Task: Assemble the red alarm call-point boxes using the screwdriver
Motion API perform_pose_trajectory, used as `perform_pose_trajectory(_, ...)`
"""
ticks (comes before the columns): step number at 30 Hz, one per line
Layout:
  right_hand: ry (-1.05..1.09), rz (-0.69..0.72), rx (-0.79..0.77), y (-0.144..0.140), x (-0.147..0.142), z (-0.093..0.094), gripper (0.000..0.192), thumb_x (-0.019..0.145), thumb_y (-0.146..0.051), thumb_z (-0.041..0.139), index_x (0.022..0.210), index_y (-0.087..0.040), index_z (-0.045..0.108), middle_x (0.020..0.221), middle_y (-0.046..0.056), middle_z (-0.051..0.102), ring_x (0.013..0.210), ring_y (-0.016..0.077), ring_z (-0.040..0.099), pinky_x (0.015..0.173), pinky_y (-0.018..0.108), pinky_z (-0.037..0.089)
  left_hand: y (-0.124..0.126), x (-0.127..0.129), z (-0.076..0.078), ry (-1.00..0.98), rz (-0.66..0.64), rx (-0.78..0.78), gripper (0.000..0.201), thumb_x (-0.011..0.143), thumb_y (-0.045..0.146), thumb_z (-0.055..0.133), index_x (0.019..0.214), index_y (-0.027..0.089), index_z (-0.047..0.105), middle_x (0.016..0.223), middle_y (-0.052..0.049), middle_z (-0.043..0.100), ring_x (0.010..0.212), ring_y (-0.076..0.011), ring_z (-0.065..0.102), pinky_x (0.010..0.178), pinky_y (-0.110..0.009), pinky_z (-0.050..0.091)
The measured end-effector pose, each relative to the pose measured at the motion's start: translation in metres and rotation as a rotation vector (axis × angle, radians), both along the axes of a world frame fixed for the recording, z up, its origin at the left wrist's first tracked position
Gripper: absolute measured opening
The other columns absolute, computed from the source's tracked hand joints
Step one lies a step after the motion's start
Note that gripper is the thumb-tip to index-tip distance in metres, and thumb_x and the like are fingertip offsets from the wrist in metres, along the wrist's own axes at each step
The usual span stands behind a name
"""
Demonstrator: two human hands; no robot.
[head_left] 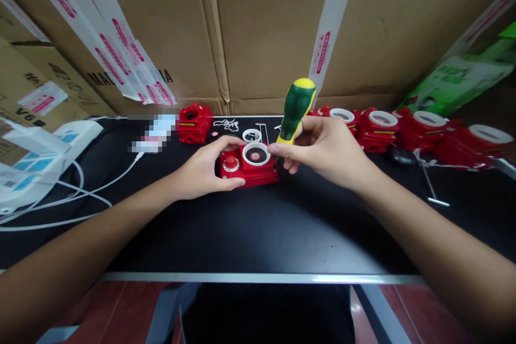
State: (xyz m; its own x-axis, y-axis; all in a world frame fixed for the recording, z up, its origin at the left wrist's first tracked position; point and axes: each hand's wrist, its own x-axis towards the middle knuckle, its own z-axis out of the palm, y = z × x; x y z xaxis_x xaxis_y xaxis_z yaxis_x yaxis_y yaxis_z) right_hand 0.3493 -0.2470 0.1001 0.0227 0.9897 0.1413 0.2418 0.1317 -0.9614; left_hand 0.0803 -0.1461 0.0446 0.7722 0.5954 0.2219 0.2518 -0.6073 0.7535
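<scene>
Cardboard (266, 27) backs the black table (258, 231), where the left hand (205, 169) clasps a red housing (253, 172) around its left end and the right hand (322, 146) pinches a green-and-yellow screwdriver (296, 107) at its right end.

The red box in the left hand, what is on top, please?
On the red box sit a red knob in a white collar and a white ring around a dark disc. The left hand partly hides the box's left end.
</scene>
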Motion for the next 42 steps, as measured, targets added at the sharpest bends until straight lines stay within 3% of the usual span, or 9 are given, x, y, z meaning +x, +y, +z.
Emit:
perform_pose_trajectory(4,-0.014,-0.029,-0.003,-0.003,-0.002,0.004,0.054,0.064,-0.053,0.106,0.068,-0.021,0.064,0.052,0.001,0.068,0.041,0.0161,0.065,0.039,0.027,0.052,0.001,0.000,0.001,0.000,-0.005,0.018,0.073,0.083,0.046,0.093,0.144,0.024,0.059,0.148,-0.013,0.069,0.135,-0.0332,0.071,0.120,-0.052,0.057)
perform_pose_trajectory(7,0.002,0.030,0.011,-0.004,0.000,0.003,0.052,0.066,-0.053,0.105,0.068,-0.022,0.064,0.051,0.000,0.067,0.040,0.0170,0.064,0.038,0.028,0.051,0.002,0.000,0.003,-0.004,-0.026,0.003,0.073,0.084,0.047,0.093,0.146,0.025,0.060,0.150,-0.012,0.069,0.137,-0.0334,0.071,0.122,-0.052,0.056)
perform_pose_trajectory(16,-0.065,0.296,0.081,-0.003,0.016,0.000,0.037,0.082,-0.050,0.096,0.092,-0.020,0.078,0.078,-0.001,0.075,0.060,0.0146,0.069,0.058,0.029,0.058,0.003,-0.002,0.006,-0.007,-0.072,-0.060,0.071,0.087,0.044,0.092,0.148,0.027,0.061,0.150,-0.011,0.069,0.138,-0.0318,0.070,0.123,-0.052,0.056)
perform_pose_trajectory(19,-0.120,0.219,0.101,-0.002,0.013,-0.001,0.039,0.083,-0.053,0.095,0.092,-0.020,0.076,0.074,-0.001,0.072,0.060,0.0147,0.067,0.057,0.028,0.056,0.002,-0.001,0.005,0.004,-0.034,-0.024,0.072,0.086,0.046,0.091,0.148,0.026,0.060,0.151,-0.012,0.069,0.139,-0.0333,0.070,0.124,-0.055,0.054)
perform_pose_trajectory(24,-0.130,0.039,0.068,-0.001,0.008,-0.004,0.052,0.070,-0.060,0.100,0.082,-0.022,0.067,0.067,-0.001,0.072,0.047,0.0165,0.066,0.043,0.029,0.051,-0.001,0.000,0.007,0.029,-0.020,0.026,0.073,0.086,0.048,0.091,0.149,0.026,0.059,0.149,-0.012,0.069,0.136,-0.0329,0.071,0.121,-0.052,0.057)
perform_pose_trajectory(34,-0.081,0.125,0.048,-0.005,0.006,-0.002,0.044,0.083,-0.053,0.095,0.080,-0.023,0.063,0.059,-0.002,0.072,0.045,0.0178,0.069,0.042,0.028,0.052,0.000,-0.002,0.006,0.025,-0.029,0.011,0.075,0.086,0.048,0.092,0.150,0.026,0.059,0.150,-0.012,0.069,0.138,-0.0335,0.070,0.120,-0.052,0.057)
perform_pose_trajectory(42,-0.216,0.252,0.064,-0.009,0.014,0.007,0.033,0.092,-0.051,0.087,0.086,-0.022,0.072,0.069,0.002,0.077,0.057,0.0190,0.073,0.057,0.032,0.058,0.000,-0.001,0.006,0.025,-0.035,-0.011,0.076,0.086,0.048,0.092,0.151,0.027,0.059,0.150,-0.010,0.069,0.137,-0.0330,0.071,0.120,-0.050,0.058)
